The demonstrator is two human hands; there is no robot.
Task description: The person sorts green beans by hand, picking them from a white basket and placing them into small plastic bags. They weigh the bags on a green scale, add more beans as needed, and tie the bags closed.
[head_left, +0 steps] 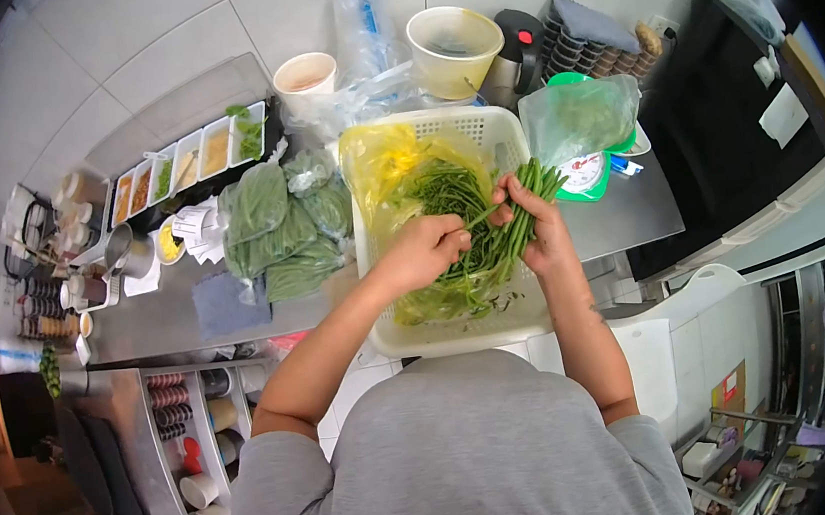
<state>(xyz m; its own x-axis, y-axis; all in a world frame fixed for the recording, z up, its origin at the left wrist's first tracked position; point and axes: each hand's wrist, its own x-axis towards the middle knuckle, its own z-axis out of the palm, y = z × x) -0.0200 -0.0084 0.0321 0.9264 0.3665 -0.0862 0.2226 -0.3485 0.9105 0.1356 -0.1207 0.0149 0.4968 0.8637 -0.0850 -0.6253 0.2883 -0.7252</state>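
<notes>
A bunch of long green vegetable stalks (514, 245) rests in my right hand (542, 224), with the fingers wrapped round it. My left hand (429, 252) is closed in a pinch on a green stalk that runs toward the bunch. Both hands are over a white plastic basket (518, 141) with a perforated wall. Inside it lies an open yellow plastic bag (381, 165), holding a heap of thin green stalks (440, 186). Small leaf scraps are scattered near the basket's front.
Bagged greens (274, 232) are piled left of the basket, beside a blue-grey cloth (231, 303). A green dial scale (585, 179) with a plastic bag (583, 114) on it stands at right. Behind are a cream bucket (456, 47) and a thermos (516, 50). Condiment trays (186, 163) line the back left.
</notes>
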